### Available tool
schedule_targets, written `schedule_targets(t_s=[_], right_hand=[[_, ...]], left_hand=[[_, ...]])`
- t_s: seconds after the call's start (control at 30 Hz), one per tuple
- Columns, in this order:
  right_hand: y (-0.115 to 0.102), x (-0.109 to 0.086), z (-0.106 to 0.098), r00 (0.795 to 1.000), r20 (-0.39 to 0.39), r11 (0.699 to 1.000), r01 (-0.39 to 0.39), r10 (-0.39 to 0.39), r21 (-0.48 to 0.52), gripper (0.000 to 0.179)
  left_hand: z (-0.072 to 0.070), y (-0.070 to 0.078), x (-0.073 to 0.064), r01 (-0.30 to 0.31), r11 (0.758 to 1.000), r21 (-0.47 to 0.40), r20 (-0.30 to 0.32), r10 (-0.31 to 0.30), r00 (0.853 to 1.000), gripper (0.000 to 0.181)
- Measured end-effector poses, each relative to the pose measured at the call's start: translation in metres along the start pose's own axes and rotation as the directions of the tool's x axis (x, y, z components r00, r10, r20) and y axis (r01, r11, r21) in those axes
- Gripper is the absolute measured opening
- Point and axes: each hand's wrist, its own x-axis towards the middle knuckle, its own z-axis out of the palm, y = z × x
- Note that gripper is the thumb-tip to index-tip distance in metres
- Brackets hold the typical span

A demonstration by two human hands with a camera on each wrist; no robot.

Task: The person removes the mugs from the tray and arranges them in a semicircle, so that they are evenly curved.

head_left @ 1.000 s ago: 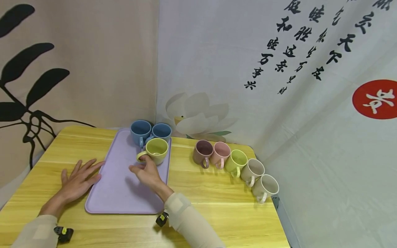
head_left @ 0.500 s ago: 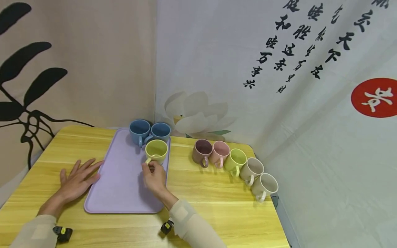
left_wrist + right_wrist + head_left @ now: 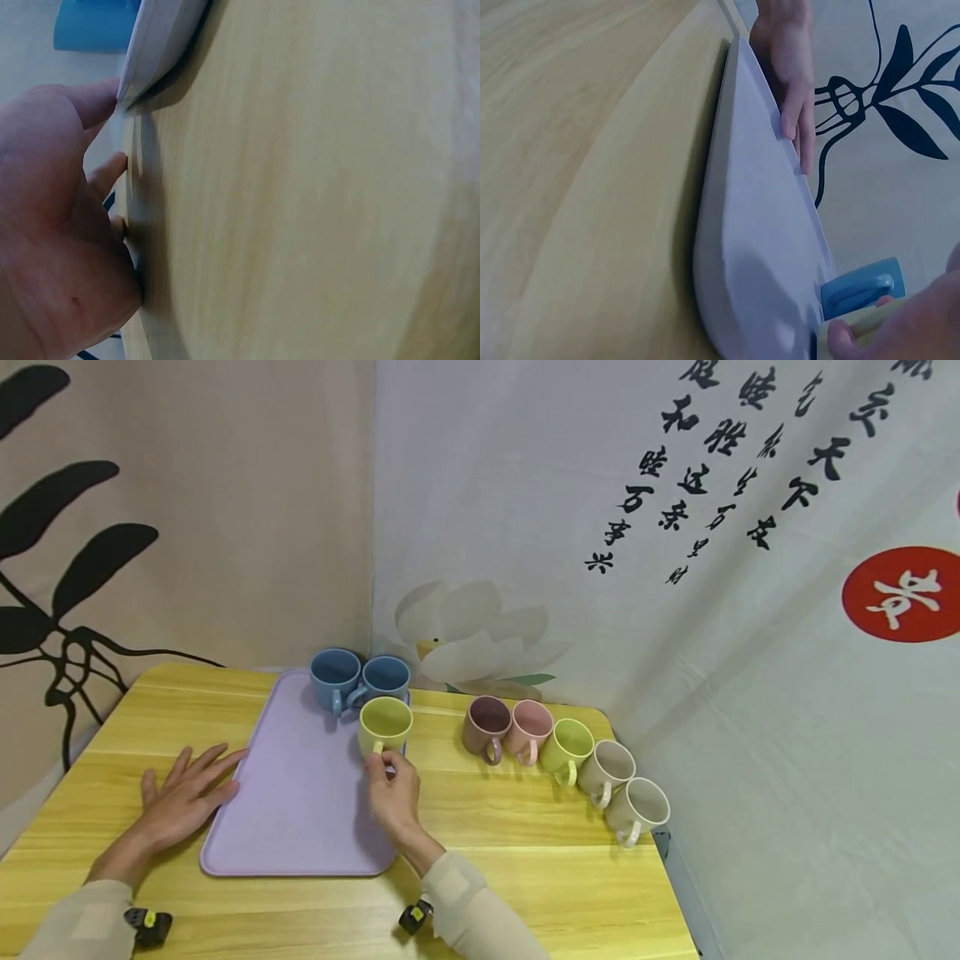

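Note:
My right hand (image 3: 395, 791) pinches the handle of a yellow-green mug (image 3: 385, 725) at the right side of a lilac tray (image 3: 300, 810). In the right wrist view, the thumb and a fingertip close on the mug's pale handle (image 3: 862, 321) at the lower right. Behind that mug, two blue mugs (image 3: 335, 675) stand side by side at the tray's far end. My left hand (image 3: 183, 806) lies with fingers spread, its fingertips at the tray's left edge. The left wrist view shows the thumb side against the tray rim (image 3: 146, 64).
On the right of the wooden table (image 3: 525, 893) stands a slanting row of mugs: a plum mug (image 3: 483, 739), a pink mug (image 3: 528, 735), a lime mug (image 3: 562, 756) and two off-white mugs (image 3: 618, 810). A printed cloth (image 3: 480, 510) hangs directly behind the table.
My right hand has moved right and turned the yellow-green mug, so its handle swung from the left to facing the front. The left hand stays at the tray's edge.

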Motion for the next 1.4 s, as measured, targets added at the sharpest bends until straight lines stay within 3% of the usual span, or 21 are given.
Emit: schedule_targets(t_s=[0.23,0.5,0.97,1.4], right_hand=[[0.002,-0.001,-0.012,1.0,0.025,0.999,-0.009,0.008,0.041,0.022],[-0.001,-0.004,-0.032,0.994,0.101,0.997,0.045,-0.052,0.068,0.023],[0.007,0.007,-0.066,0.979,0.092,0.983,0.176,-0.179,0.045,0.024],[0.016,0.017,-0.088,0.981,0.093,0.984,0.168,-0.172,0.052,0.024]], left_hand=[[0.001,0.001,0.0,-0.006,1.0,0.001,-0.006,0.006,1.0,0.063],[0.001,0.0,0.001,-0.01,1.0,0.001,-0.01,0.01,1.0,0.063],[0.0,0.001,-0.001,-0.007,1.0,-0.008,-0.006,0.007,1.0,0.063],[0.001,0.001,-0.001,-0.012,1.0,-0.009,-0.016,0.012,1.0,0.062]])
